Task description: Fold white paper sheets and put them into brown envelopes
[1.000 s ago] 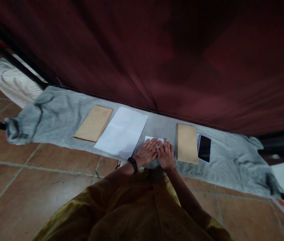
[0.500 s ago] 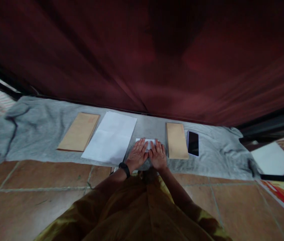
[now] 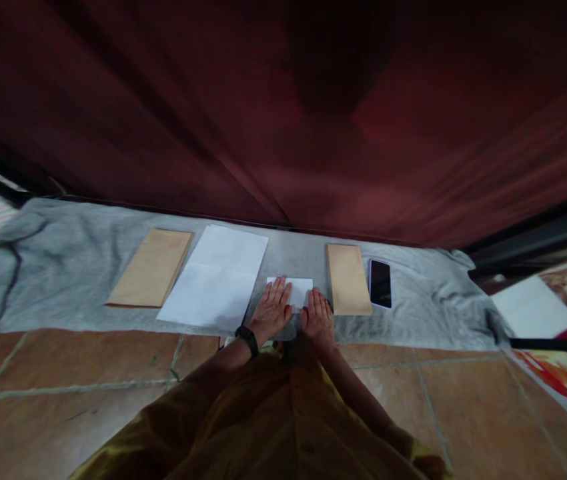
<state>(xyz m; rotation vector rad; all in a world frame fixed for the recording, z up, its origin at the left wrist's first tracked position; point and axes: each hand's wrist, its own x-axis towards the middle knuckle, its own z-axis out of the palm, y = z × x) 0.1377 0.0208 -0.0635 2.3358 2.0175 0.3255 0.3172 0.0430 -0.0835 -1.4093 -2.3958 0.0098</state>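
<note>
A small folded white paper lies on a grey cloth spread over the tiled floor. My left hand, with a black band on its wrist, lies flat with fingers stretched out on the paper's left part. My right hand rests flat beside it, fingers extended, on the paper's lower right edge. A large unfolded white sheet is just left of my hands. A brown envelope sits just to the right.
A second brown envelope lies at the left of the white sheet. A black phone rests right of the near envelope. A dark red curtain hangs behind the cloth. White and coloured papers lie at the right.
My hands have drawn slightly apart and back toward me, uncovering more of the folded paper. The camera view shifted to the right.
</note>
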